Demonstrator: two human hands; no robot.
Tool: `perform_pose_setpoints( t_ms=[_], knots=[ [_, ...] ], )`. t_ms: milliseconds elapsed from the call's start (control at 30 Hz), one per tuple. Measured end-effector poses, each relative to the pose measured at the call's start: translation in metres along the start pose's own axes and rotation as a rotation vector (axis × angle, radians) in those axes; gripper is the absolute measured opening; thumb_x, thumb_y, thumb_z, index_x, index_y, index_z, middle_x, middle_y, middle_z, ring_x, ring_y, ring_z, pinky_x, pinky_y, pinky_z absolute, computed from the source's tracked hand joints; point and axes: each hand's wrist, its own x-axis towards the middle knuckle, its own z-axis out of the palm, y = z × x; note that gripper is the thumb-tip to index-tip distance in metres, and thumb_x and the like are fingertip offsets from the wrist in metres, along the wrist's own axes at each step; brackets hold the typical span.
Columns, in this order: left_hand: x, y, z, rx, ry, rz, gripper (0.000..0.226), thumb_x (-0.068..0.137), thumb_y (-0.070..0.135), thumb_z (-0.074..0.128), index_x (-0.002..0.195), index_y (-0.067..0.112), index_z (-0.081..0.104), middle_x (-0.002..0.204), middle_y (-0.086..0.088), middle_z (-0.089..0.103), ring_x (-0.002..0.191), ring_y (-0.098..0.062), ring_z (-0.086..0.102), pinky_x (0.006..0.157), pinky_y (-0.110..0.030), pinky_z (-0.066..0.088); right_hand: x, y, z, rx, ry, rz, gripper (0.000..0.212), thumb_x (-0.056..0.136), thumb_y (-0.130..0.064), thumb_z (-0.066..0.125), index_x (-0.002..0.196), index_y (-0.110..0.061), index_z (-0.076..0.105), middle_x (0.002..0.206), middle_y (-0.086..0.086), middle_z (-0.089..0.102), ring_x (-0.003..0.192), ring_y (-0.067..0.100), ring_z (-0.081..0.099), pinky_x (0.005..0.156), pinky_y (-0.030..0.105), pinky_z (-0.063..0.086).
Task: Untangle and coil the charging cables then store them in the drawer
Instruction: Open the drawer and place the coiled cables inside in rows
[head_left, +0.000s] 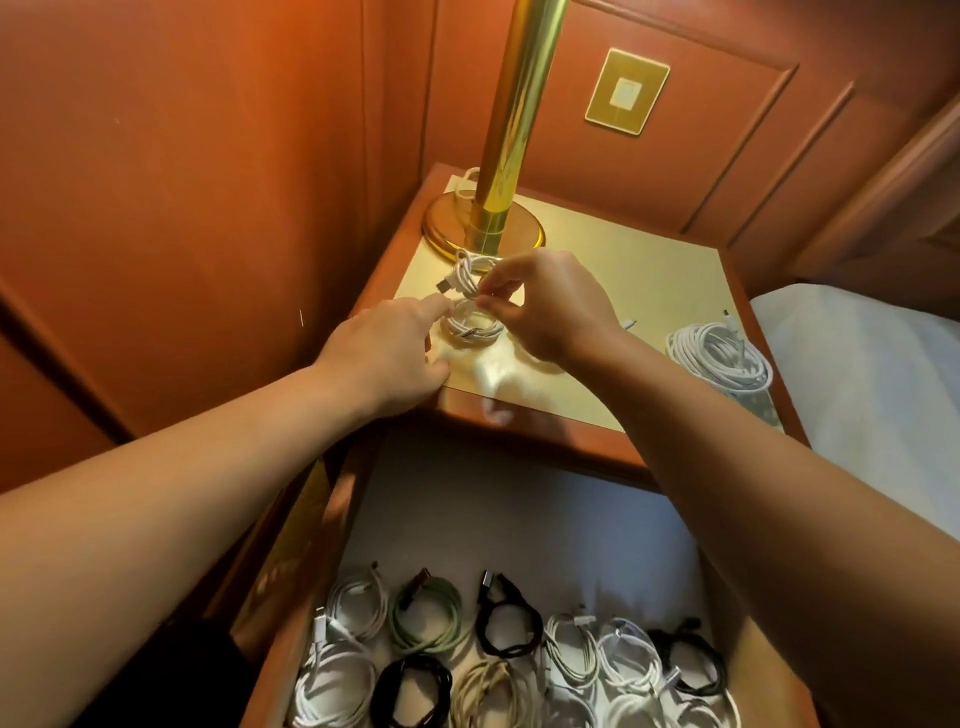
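- Head view: my right hand (545, 306) pinches a strand of the small white cable (470, 306) between thumb and fingertips, just above the nightstand top (623, 291).
- My left hand (389, 353) rests beside that pinch, fingers loosely extended against the cable's coil.
- Right of my grip lies a larger white coil (719, 356).
- Below my grip, the open drawer (291, 623) holds coiled cables (426, 613).
- Behind my grip stands the brass lamp (498, 208).
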Motion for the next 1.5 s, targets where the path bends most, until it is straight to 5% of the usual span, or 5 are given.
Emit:
perform_pose_setpoints(
  t_ms=[167, 433, 933, 1200, 1500],
  knots=[
    [0.007, 0.000, 0.008, 0.165, -0.073, -0.001, 0.063, 0.098, 0.052, 0.052, 0.156, 0.047, 0.026, 0.123, 0.001, 0.055, 0.106, -0.025, 0.061, 0.084, -0.044, 0.059, -0.013, 0.007, -0.014, 0.071, 0.115, -0.051, 0.013, 0.094, -0.032, 0.077, 0.106, -0.027, 0.082, 0.099, -0.009, 0.078, 0.087, 0.008, 0.069, 0.078, 0.029, 0.057],
    [0.005, 0.004, 0.009, 0.059, -0.010, 0.021, 0.026, 0.097, 0.043, 0.065, 0.121, 0.033, 0.064, 0.109, 0.003, 0.066, 0.094, -0.020, 0.062, 0.073, -0.032, 0.047, -0.052, 0.008, -0.035, 0.113, 0.176, -0.163, 0.016, 0.093, -0.030, 0.080, 0.107, -0.023, 0.082, 0.101, -0.008, 0.079, 0.066, -0.013, 0.056, 0.064, 0.010, 0.044],
    [-0.046, 0.027, -0.039, 0.090, -0.009, 0.091, 0.015, 0.095, 0.042, 0.069, 0.104, 0.031, 0.063, 0.098, 0.006, 0.069, 0.084, -0.017, 0.062, 0.067, -0.032, 0.047, -0.167, 0.007, -0.053, 0.122, 0.045, -0.121, 0.013, 0.091, -0.034, 0.080, 0.103, -0.032, 0.082, 0.093, -0.017, 0.077, 0.067, -0.018, 0.055, 0.061, 0.008, 0.035],
    [-0.119, 0.043, -0.057, 0.210, -0.328, 0.097, 0.013, 0.089, 0.045, 0.074, 0.087, 0.036, 0.065, 0.078, 0.016, 0.063, 0.069, 0.001, 0.058, 0.058, -0.020, 0.042, -0.215, -0.003, -0.019, 0.148, -0.126, -0.005, 0.011, 0.090, -0.043, 0.078, 0.100, -0.041, 0.079, 0.092, -0.019, 0.076, 0.078, 0.003, 0.066, 0.075, 0.033, 0.058],
    [-0.104, 0.037, -0.002, 0.251, -0.945, 0.019, 0.014, 0.081, 0.031, 0.086, 0.082, 0.019, 0.079, 0.068, 0.010, 0.075, 0.063, 0.000, 0.068, 0.056, -0.016, 0.043, -0.238, -0.021, 0.034, 0.072, -0.398, -0.010, 0.014, 0.093, -0.046, 0.072, 0.104, -0.042, 0.079, 0.098, -0.015, 0.077, 0.091, 0.012, 0.071, 0.077, 0.032, 0.058]
  ],
)
